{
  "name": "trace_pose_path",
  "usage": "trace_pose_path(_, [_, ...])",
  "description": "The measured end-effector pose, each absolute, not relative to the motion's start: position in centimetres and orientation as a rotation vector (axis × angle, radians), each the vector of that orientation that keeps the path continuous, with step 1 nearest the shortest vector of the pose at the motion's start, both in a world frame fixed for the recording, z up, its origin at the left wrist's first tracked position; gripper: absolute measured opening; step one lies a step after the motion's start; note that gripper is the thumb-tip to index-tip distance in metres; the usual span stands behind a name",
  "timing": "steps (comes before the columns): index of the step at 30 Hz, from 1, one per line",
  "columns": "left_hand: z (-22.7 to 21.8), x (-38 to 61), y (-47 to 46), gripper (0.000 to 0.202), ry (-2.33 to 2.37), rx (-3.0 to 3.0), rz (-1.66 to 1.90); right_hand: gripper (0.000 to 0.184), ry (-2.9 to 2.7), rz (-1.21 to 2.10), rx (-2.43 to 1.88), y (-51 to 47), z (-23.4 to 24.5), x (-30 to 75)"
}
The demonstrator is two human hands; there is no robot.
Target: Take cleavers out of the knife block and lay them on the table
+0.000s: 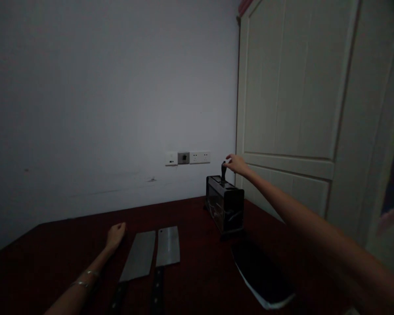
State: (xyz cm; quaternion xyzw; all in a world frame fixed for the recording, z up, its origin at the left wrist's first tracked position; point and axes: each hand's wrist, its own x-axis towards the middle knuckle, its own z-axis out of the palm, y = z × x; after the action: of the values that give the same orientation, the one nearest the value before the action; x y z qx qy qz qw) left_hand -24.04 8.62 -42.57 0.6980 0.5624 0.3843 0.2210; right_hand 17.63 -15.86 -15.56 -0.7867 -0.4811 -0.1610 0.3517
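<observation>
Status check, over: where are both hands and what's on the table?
Right hand pinching dark handle sticking up from knife block. Left hand resting loosely closed on table, beside two cleavers. Nothing blocking the block.

Cleaver handles (157,291) cut off by bottom edge; knife block (225,205) contents too dim to tell.

The room is dim. A plain pale wall (101,100) runs behind the dark red worktop (52,253), carrying a row of white sockets (188,158) low down. To the right stands a tall cream wardrobe (298,87) with panelled doors, reaching past the top of the view.
</observation>
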Motion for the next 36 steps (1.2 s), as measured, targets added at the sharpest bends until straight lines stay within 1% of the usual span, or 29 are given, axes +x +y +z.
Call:
trace_pose_path(3, [-42.9, -24.2, 8.4, 0.030, 1.510, 1.906, 1.090, 0.052, -1.154, -0.301, -2.071, -14.8, -16.1, 18.3])
trace_pose_path(5, [-42.9, -24.2, 8.3, 0.028, 1.492, 1.894, 1.100, 0.056, -1.106, -0.225, -2.080, -14.3, -16.6, 18.4])
trace_pose_path(7, [-42.9, -24.2, 8.3, 0.027, 1.482, 1.884, 1.105, 0.053, -1.084, -0.158, -2.075, -14.0, -17.2, 18.6])
trace_pose_path(9, [-42.9, -24.2, 8.3, 0.028, 1.476, 1.875, 1.107, 0.045, -1.081, -0.115, -2.056, -13.7, -17.7, 18.7])
trace_pose_path(14, [-43.0, -24.2, 8.4, 0.028, 1.465, 1.861, 1.106, 0.033, -1.087, -0.107, -2.011, -13.3, -18.0, 18.8])
trace_pose_path(18, [-43.0, -24.3, 8.5, 0.029, 1.453, 1.862, 1.111, 0.029, -1.093, -0.137, -2.008, -13.3, -17.5, 18.9])
trace_pose_path(21, [-43.1, -24.3, 8.6, 0.028, 1.448, 1.864, 1.126, 0.033, -1.095, -0.172, -2.010, -13.1, -17.1, 19.0])
trace_pose_path(24, [-43.3, -24.3, 8.9, 0.027, 1.448, 1.864, 1.142, 0.036, -1.102, -0.207, -2.009, -12.8, -16.4, 19.3])
trace_pose_path(28, [-43.8, -24.3, 9.5, 0.029, 1.435, 1.867, 1.165, 0.036, -1.120, -0.254, -1.996, -12.5, -14.8, 19.6])
trace_pose_path(36, [-44.3, -24.5, 10.2, 0.031, 1.427, 1.847, 1.170, 0.036, -1.123, -0.366, -1.946, -12.6, -9.0, 19.0])
